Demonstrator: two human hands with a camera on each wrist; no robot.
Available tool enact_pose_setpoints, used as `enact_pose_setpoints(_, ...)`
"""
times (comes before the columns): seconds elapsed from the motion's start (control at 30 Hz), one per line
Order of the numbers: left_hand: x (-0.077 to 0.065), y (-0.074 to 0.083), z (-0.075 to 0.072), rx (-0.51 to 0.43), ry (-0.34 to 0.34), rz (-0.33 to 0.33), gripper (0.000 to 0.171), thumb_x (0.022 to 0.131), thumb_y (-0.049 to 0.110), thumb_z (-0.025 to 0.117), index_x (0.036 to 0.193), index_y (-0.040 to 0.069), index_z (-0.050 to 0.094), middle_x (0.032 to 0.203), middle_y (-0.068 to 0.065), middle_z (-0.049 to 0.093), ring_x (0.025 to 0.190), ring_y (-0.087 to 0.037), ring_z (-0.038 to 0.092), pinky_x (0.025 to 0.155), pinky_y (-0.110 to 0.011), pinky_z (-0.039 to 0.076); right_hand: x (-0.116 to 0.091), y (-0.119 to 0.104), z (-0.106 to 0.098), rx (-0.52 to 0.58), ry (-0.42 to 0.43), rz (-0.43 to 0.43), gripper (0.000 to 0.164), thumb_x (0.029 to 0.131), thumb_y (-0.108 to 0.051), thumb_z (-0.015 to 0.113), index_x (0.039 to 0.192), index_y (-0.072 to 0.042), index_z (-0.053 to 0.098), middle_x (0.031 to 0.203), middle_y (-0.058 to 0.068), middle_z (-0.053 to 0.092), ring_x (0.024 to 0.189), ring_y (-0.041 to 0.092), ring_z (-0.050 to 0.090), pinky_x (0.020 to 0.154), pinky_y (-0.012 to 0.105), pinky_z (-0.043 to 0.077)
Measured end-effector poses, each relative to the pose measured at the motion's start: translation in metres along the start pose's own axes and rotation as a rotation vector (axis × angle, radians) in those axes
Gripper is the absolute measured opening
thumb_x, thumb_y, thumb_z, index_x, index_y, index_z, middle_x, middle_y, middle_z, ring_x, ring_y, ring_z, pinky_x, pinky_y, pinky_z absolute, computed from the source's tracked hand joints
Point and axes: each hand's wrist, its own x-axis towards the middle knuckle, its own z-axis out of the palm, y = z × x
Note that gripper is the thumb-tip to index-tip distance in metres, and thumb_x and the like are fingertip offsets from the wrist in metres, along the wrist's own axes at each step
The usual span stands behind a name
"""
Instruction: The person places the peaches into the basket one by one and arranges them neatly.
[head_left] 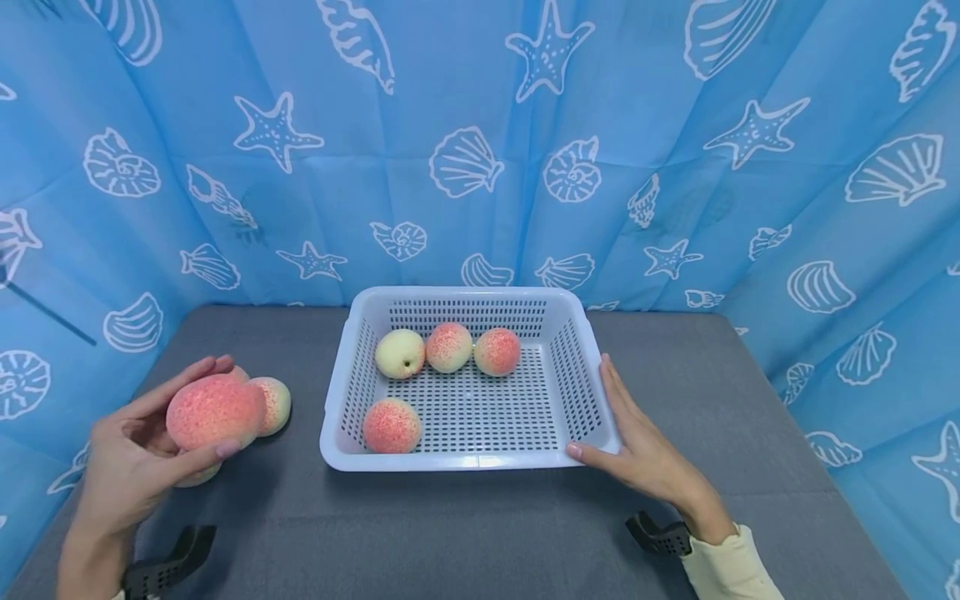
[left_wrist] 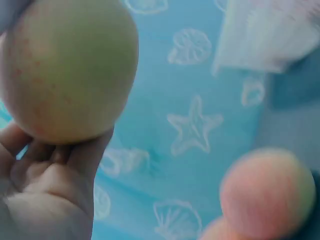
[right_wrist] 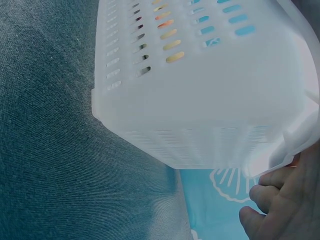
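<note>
My left hand (head_left: 123, 467) grips a pink peach (head_left: 213, 412) between thumb and fingers, raised over the left part of the table. In the left wrist view this peach (left_wrist: 70, 70) shows its yellow-green side. Behind and below it lie more peaches, one of them pale with a pink blush (head_left: 273, 406), partly hidden by the held one. My right hand (head_left: 645, 442) holds the right side of a white perforated basket (head_left: 480, 461), thumb over the front right corner of the rim and fingers along the outer side.
Inside the basket sit several peaches: a pale yellow one (head_left: 400, 354), two pink ones at the back, and a pink one (head_left: 392, 426) at the front left. A grey cloth (head_left: 465, 533) covers the table. Blue curtains (head_left: 480, 100) with white shells hang behind and at both sides.
</note>
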Motion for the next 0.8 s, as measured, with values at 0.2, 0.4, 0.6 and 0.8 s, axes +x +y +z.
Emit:
enact_pose_setpoints(0.2, 0.025, 0.005, 0.03, -0.018, 0.222, 0.036, 0.083, 0.064, -0.039, 0.067, 0.141, -0.012, 0.052, 0.136, -0.023, 0.06, 0.121, -0.023, 0.063, 0.093, -0.026, 0.05, 0.0, 0.001, 0.001, -0.005, 0.004, 0.002, 0.122, 0.086, -0.034, 0.083, 0.161, -0.034, -0.012, 0.169, 0.011, -0.009, 0.134, 0.045, 0.045, 0.102, 0.068, 0.039)
enact_pose_setpoints(0.4, 0.038, 0.003, 0.054, -0.066, 0.363, 0.047, 0.077, 0.067, -0.035, 0.07, 0.138, -0.007, 0.058, 0.131, -0.021, 0.063, 0.117, -0.025, 0.065, 0.092, -0.025, 0.051, 0.001, 0.002, 0.002, -0.007, 0.009, 0.002, 0.122, 0.086, -0.033, 0.083, 0.161, -0.034, -0.012, 0.169, 0.012, -0.008, 0.132, 0.044, 0.047, 0.1, 0.066, 0.041)
enact_pose_setpoints(0.6, 0.042, -0.001, 0.066, -0.097, 0.405, 0.041, 0.073, 0.067, -0.033, 0.072, 0.135, -0.007, 0.061, 0.13, -0.02, 0.064, 0.117, -0.025, 0.064, 0.092, -0.025, 0.052, 0.001, 0.001, 0.001, -0.007, 0.009, 0.002, 0.121, 0.085, -0.034, 0.083, 0.161, -0.034, -0.012, 0.169, 0.01, -0.009, 0.137, 0.046, 0.041, 0.104, 0.068, 0.036)
enact_pose_setpoints(0.8, 0.044, -0.004, 0.077, -0.009, 0.398, 0.017, 0.073, 0.071, -0.026, 0.077, 0.138, -0.004, 0.06, 0.133, -0.018, 0.062, 0.116, -0.022, 0.065, 0.092, -0.022, 0.051, 0.001, 0.0, 0.0, -0.004, 0.008, 0.001, 0.122, 0.085, -0.032, 0.084, 0.161, -0.034, -0.012, 0.169, 0.012, -0.007, 0.134, 0.043, 0.046, 0.101, 0.065, 0.041)
